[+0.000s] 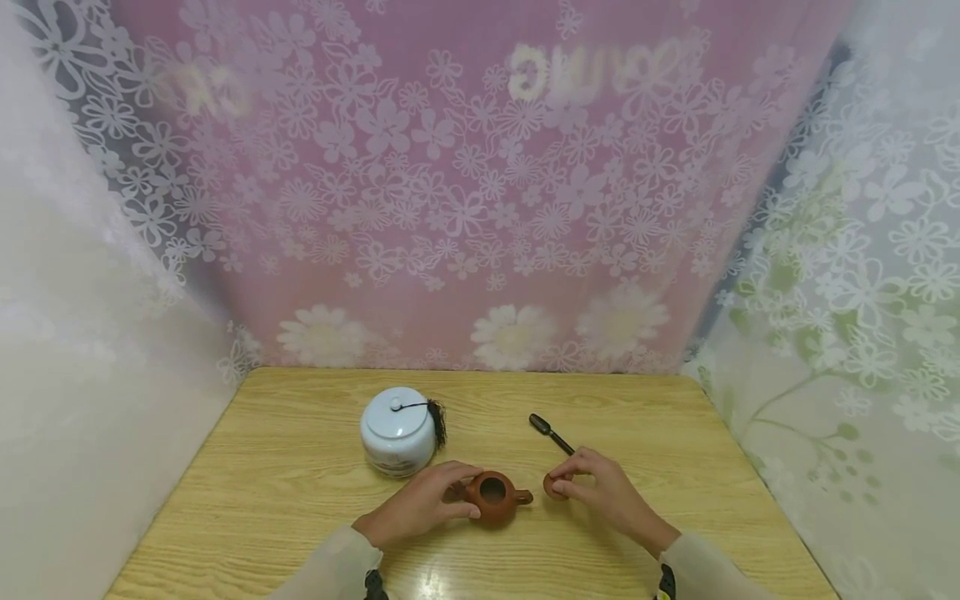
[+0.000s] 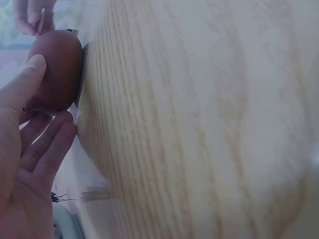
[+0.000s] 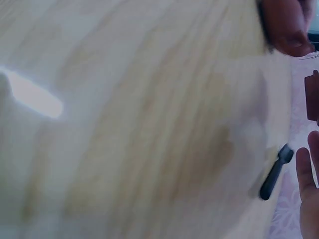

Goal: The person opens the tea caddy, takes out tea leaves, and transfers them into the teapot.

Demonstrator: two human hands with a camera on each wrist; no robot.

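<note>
A reddish-brown clay teapot (image 1: 495, 510) with its top opening uncovered stands on the table. My left hand (image 1: 422, 502) holds it from the left, thumb on the near side and fingers at the far side. The left wrist view shows the thumb pressed on the teapot's rounded body (image 2: 62, 67). To the right of the pot, my right hand (image 1: 600, 492) pinches its small round lid (image 1: 553, 487) between thumb and fingers. In the right wrist view the lid (image 3: 312, 97) appears edge-on, apart from the teapot (image 3: 285, 25).
Behind the left hand stands a pale lidded jar (image 1: 399, 437) with a black tassel (image 1: 438, 423). A dark tea scoop (image 1: 551, 433) lies just beyond the right hand. Patterned cloth (image 1: 480, 208) hangs past the back edge of the wooden table (image 1: 300, 467).
</note>
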